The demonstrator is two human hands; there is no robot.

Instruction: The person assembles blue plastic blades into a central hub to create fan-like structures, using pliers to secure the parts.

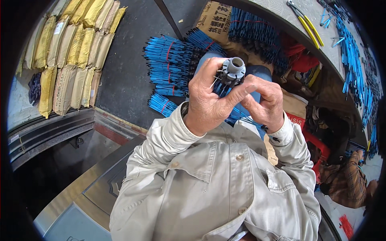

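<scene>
Grey fitting (235, 66) is up over the lap, round opening facing the camera, black parts and blue rods (220, 89) just below it. Left hand (211, 96): grip closed round the fitting's lower part, thumb across the front. Right hand (263, 98): fingers curled in close, tips by the left thumb; can't tell if that grip is pinching anything.

For clean work: let the left do all the holding, firm but no squeeze that skews the ring. Leave fine handling to right fingertips. Tilt the near side up a bit; own thumb blocks the view of it. Watch thin ends sticking out at left, easy to snag or bend. Pliers (309, 30) sit on the counter (277, 12), well apart from the hands.
</scene>
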